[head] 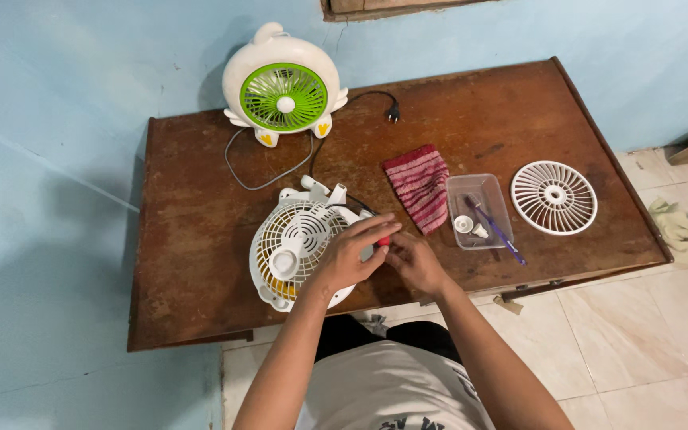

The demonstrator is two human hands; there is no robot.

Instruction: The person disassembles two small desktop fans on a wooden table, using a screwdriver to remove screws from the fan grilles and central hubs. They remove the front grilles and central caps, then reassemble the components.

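A small white fan [300, 243] lies on its back on the brown wooden table [201, 263], its grille facing up. My left hand [352, 251] rests on the fan's right edge, its fingers pinching a small red thing [385, 240]. My right hand [414, 261] sits right beside it, fingertips meeting the same red thing. What the red thing is, I cannot make out.
A white and green fan [284, 94] stands at the table's back, its black cord [268, 179] trailing forward. A striped red cloth [420, 187], a clear plastic tray [479, 211] with small white parts and a purple-handled tool, and a loose white grille [554, 197] lie to the right.
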